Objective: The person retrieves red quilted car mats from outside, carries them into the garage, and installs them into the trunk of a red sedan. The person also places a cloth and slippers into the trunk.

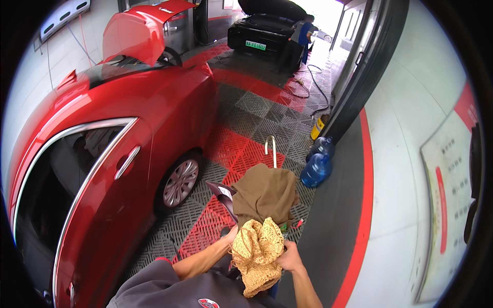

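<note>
In front of my body I hold a bunched yellow woven piece (257, 251), crochet-like with an open, coarse texture; its exact kind I cannot make out. My left hand (232, 236) grips its left edge, the fingers partly hidden behind it. On the opposite edge my right hand (291, 256) is closed, thumb uppermost. Just beyond lies a crumpled brown cloth (267, 192) over other things I cannot make out. A pale hooked handle (271, 146) sticks up behind the cloth. Left of it is a dark maroon object (224, 194) with a light label.
A red car (138, 149) with its rear lid (136, 38) raised stands close on the left. Blue water bottles (317, 167) and a yellow container (319, 127) line the right wall. Farther off are a hose (323, 92), a person (303, 38) and a black car (264, 33).
</note>
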